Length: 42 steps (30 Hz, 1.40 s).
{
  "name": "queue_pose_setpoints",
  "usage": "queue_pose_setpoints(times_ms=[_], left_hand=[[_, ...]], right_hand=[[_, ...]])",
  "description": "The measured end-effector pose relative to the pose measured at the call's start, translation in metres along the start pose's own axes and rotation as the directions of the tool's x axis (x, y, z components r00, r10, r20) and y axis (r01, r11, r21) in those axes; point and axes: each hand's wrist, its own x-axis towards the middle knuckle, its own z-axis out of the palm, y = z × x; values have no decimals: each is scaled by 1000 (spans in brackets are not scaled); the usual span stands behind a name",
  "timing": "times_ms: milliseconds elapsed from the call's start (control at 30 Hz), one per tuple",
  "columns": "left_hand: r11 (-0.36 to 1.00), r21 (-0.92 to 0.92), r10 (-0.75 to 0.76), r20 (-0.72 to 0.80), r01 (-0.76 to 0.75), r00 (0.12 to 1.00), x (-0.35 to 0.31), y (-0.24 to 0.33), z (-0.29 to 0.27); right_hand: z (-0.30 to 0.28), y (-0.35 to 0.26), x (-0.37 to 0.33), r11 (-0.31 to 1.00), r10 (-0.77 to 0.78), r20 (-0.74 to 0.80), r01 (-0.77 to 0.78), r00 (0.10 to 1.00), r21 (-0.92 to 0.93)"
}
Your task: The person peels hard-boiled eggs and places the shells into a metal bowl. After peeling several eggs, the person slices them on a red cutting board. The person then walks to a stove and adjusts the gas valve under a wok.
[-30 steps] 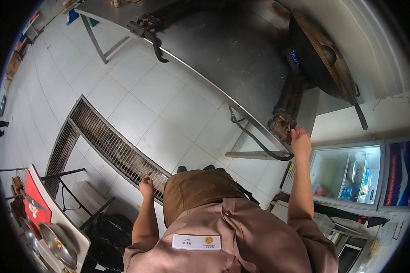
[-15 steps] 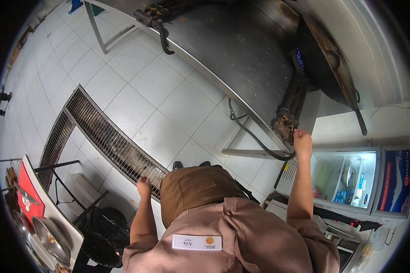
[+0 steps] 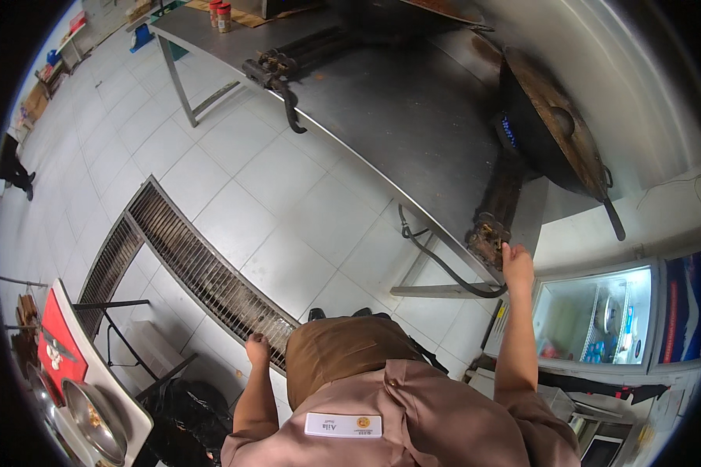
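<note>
My right hand [image 3: 517,265] reaches out to the front end of a gas burner [image 3: 488,233] at the right of the steel table. Its fingers pinch at the burner's valve knob, which they mostly cover. Behind that burner a large black wok [image 3: 549,140], seen tilted, sits over a blue flame [image 3: 509,131] with a brownish content and a ladle-like round piece in it. My left hand [image 3: 258,348] hangs at my side above the floor grate, fingers curled in, with nothing visible in them.
A steel table [image 3: 397,101] carries a second burner [image 3: 271,68] and seasoning jars [image 3: 223,17]. A black hose [image 3: 444,268] hangs off its edge. Right stands a lit glass-door fridge [image 3: 592,319]. Left are a floor grate [image 3: 202,265], a red cutting board [image 3: 61,335] with a knife, and a steel bowl [image 3: 93,420].
The view has tilted up, so more of the table's far end shows, with jars and another wok. My right hand stays at the burner's valve; my left hand still hangs down.
</note>
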Motion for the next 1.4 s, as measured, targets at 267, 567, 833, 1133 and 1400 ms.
queue_pose_setpoints(times_ms=[267, 567, 833, 1133, 1400], left_hand=[[993, -12, -116, 18, 117, 993, 9, -20, 14], [999, 36, -6, -40, 7, 999, -26, -17, 9], [998, 2, -61, -8, 62, 998, -32, -6, 0], [998, 52, -33, -19, 34, 999, -15, -17, 8], [999, -24, -49, -46, 47, 998, -22, -19, 4]], right_hand=[[7, 6, 10, 999, 34, 57, -34, 998, -4], [12, 4, 12, 1000, 20, 22, -20, 1000, -16], [13, 1, 14, 998, 61, 10, -61, 998, -15], [9, 0, 12, 999, 48, 34, -47, 998, -25], [-12, -17, 0, 998, -24, -91, 18, 996, -60]])
